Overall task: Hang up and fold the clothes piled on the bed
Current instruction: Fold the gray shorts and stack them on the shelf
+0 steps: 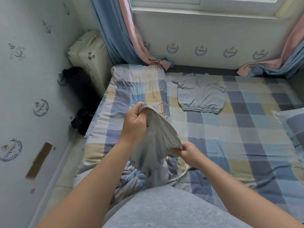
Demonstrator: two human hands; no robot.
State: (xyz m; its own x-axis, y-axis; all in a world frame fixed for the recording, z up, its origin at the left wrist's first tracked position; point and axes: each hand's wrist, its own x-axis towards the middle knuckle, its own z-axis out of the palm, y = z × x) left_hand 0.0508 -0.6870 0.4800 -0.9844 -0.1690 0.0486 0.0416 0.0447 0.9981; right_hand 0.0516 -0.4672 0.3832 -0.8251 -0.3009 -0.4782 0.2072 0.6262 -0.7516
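Two hands gripping grey garment (156, 137) at frame centre, left hand (134, 124) upper, right hand (189, 153) lower, folded grey garment (201, 92) upper centre on checked bed (246, 129).

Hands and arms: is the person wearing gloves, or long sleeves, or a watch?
No gloves: the left hand and the right hand are bare. The left forearm and right forearm are bare too, with no sleeve reaching into view. No watch, bracelet or ring shows. The only clothing visible is a light grey top at the bottom of the picture.
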